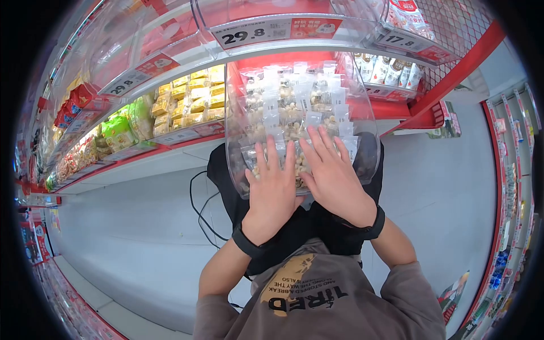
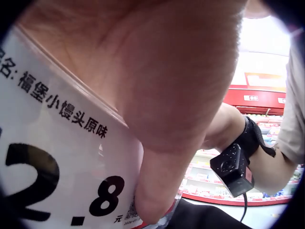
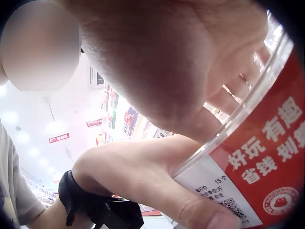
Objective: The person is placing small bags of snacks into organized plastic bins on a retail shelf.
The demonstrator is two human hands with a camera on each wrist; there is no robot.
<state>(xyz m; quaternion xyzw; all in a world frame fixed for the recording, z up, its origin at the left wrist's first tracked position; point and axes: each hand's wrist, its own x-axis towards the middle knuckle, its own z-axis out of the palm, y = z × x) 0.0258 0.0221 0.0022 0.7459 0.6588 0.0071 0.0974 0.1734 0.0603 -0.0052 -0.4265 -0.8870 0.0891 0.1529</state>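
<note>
A clear plastic bin [image 1: 369, 161] juts from the shelf over the person's lap, filled with rows of small clear packets [image 1: 292, 96] of pale round pieces. The left hand [image 1: 271, 192] lies palm down over the front packets, fingers straight and spread. Beside it the right hand [image 1: 337, 184] rests the same way, its straight fingers on the packets. In the left wrist view, the left thumb hangs over the bin's front, overlapping a price label [image 2: 57, 162]. The right wrist view shows the bin's clear rim [image 3: 248, 102] below the right palm, with the left thumb against the label.
Yellow-wrapped snacks [image 1: 190, 99] and green packs [image 1: 119, 130] fill bins to the left. A clear upper shelf edge with a price tag [image 1: 277, 33] hangs above the bin. Cables [image 1: 199, 212] trail beside the person's leg. A red-edged shelf [image 1: 493, 170] stands far right.
</note>
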